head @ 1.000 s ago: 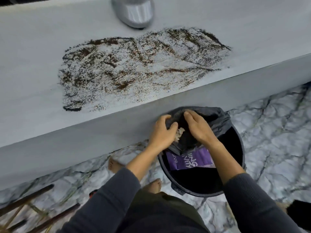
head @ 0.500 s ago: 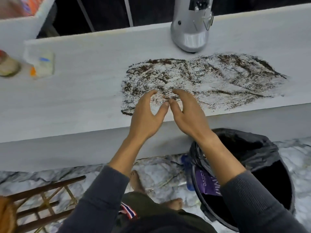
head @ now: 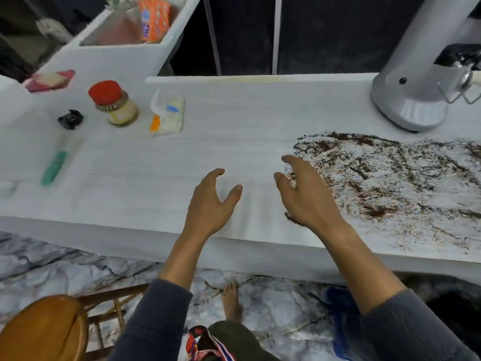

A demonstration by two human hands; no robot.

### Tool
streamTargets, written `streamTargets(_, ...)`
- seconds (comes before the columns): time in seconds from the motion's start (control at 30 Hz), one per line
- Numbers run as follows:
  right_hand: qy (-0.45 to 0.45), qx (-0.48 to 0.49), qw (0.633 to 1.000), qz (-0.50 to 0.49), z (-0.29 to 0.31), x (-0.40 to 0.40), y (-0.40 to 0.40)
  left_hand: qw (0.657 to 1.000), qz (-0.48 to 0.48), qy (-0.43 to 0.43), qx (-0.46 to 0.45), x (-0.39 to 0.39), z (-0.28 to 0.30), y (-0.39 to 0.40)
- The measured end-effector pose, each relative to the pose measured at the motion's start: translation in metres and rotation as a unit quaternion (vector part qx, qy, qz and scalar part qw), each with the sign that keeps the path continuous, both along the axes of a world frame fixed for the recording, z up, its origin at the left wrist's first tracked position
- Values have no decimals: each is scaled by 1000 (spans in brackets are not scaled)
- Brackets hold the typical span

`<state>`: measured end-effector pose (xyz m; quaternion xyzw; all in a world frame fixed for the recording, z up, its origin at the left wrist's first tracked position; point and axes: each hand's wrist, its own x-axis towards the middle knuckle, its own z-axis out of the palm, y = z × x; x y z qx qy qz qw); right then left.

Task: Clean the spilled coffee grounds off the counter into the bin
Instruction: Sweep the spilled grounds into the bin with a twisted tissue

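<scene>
The left hand [head: 208, 204] is hovering with its grip open and empty over the bare, smooth white bench [head: 221, 121]; the right hand [head: 304, 196], grip likewise open and empty, is hanging over the left edge of the coffee grounds [head: 385, 183], a dry, gritty brown smear spreading right; loose grains are risking scatter off the near edge onto the marbled floor [head: 52, 267], since the bin [head: 447, 308] is sitting low at the near right, mostly hidden.

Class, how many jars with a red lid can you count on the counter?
1. The red-lidded jar stands at the counter's far left, between a small black object and a white packet. Others may sit out of view.
</scene>
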<state>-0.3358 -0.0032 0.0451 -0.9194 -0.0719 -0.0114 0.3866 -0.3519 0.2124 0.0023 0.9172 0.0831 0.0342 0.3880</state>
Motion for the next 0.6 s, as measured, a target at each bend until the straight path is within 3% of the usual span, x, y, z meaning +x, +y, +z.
streamTargets(0.37,42,-33,997,52,-14,130,205,984,80,55,153,166,-41,211)
streamTargets(0.6,38,-68,996,44,-19,211,294,978,-36,51,199,283,-48,255)
